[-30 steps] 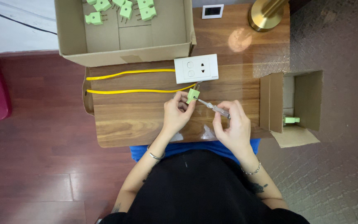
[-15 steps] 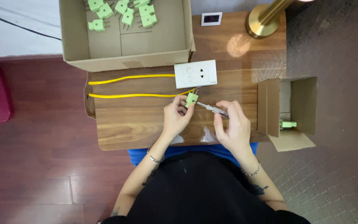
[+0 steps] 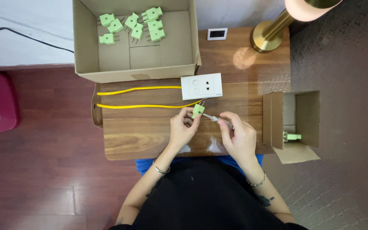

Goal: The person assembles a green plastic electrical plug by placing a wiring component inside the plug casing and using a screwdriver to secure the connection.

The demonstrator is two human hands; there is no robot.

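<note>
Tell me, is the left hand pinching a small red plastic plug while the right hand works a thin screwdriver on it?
Not quite: the head view shows the small plastic plug is green. The left hand pinches it, and the right hand works the thin screwdriver.

Large open brown cardboard box (image 3: 135,40) sat at the table's far edge, with loose green plugs (image 3: 133,25) inside. Smaller open cardboard box (image 3: 297,123) stood off the table's right side, one green plug (image 3: 292,136) in it. Small white-framed dark screen (image 3: 217,34) lay flat near the lamp base.
</note>
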